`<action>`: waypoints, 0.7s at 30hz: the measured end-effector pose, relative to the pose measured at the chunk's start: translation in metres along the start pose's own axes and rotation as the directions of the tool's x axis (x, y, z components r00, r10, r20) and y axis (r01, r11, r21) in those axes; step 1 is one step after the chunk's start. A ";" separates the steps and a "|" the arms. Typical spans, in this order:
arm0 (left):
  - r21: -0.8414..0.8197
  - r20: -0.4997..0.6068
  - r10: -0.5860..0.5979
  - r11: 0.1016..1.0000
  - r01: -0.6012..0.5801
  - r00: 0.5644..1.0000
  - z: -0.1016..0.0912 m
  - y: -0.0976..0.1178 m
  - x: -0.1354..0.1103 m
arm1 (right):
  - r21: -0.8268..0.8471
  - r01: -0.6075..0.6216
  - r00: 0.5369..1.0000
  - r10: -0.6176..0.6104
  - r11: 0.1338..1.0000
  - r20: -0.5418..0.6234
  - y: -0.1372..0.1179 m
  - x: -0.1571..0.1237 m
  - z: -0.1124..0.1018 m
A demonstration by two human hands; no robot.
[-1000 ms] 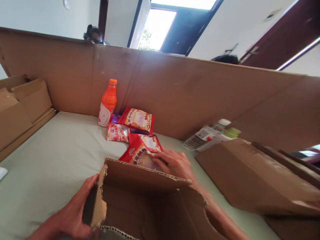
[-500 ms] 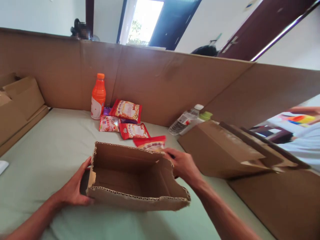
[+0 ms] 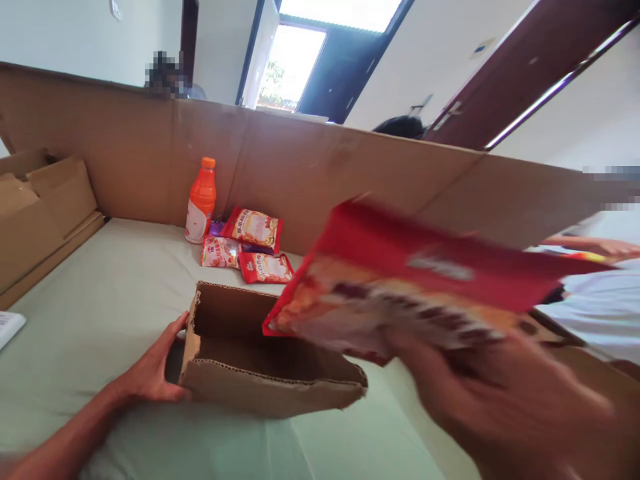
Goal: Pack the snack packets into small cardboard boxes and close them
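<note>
My left hand [image 3: 153, 373] grips the left end of an open cardboard box [image 3: 275, 397], thumb at its front corner and fingers at the back. Raised close to the camera, my right hand [image 3: 510, 400] pinches a red snack packet [image 3: 400, 287], blurred by motion. The packet passes over the box's right end and hides it. Inside the box, the visible part of the floor is bare. Beyond the box lie more snack packets [image 3: 254, 228], red and white ones over a purple one. Beside them an orange drink bottle [image 3: 201, 203] stands upright.
A tall cardboard wall [image 3: 310, 167] runs along the back. More cardboard boxes [image 3: 65, 200] stand at the left, and a white object [image 3: 10, 327] lies at the left edge. At the right is a person's arm [image 3: 595, 247]. Pale green cloth [image 3: 135, 267] covers the surface.
My right hand has left the box's right end and come up toward the camera at the right with a red packet. My left hand keeps its hold on the box.
</note>
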State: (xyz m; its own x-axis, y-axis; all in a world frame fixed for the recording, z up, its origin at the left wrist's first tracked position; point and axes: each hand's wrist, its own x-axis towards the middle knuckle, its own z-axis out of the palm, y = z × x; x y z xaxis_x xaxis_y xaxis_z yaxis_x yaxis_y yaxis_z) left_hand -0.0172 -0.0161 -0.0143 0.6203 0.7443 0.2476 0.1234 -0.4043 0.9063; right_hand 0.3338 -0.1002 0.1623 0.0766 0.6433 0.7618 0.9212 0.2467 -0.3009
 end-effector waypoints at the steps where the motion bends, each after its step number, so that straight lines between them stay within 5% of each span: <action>1: 0.006 -0.007 0.004 1.000 -0.004 1.000 0.000 -0.001 0.000 | 0.009 0.141 0.988 -0.142 0.990 0.069 0.000 0.000 0.005; 3: 0.016 -0.021 0.011 1.000 -0.011 1.000 0.001 -0.001 -0.001 | 0.124 0.420 0.864 -0.438 0.899 0.247 -0.001 0.006 0.016; 5: 0.024 -0.031 0.020 1.000 -0.019 0.999 0.002 -0.001 -0.001 | 0.233 0.495 0.699 -0.543 0.837 0.466 -0.004 0.016 0.025; 9: 0.011 -0.019 0.024 1.000 -0.024 1.000 0.003 0.002 0.000 | 0.265 0.411 0.412 -0.437 0.872 0.800 -0.017 0.037 0.036; 13: 0.019 -0.022 0.039 0.999 -0.039 0.999 0.003 0.007 0.002 | 0.181 0.408 0.166 -0.267 0.895 0.949 -0.040 0.054 0.056; 16: 0.042 -0.021 0.052 0.998 -0.051 0.998 0.002 0.009 0.002 | 0.181 0.480 0.062 -0.239 0.859 0.969 -0.056 0.055 0.079; 21: 0.049 -0.021 0.043 0.998 -0.042 0.999 0.001 0.012 0.001 | 0.279 0.387 -0.011 -0.298 0.879 0.955 -0.063 0.045 0.100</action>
State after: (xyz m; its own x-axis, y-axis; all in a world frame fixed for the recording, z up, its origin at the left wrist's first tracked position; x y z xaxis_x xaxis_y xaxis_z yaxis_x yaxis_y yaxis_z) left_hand -0.0144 -0.0206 -0.0038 0.6087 0.7372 0.2932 0.1354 -0.4607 0.8772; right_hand 0.2408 -0.0140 0.1584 -0.6392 0.6114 -0.4665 0.7332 0.6675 -0.1298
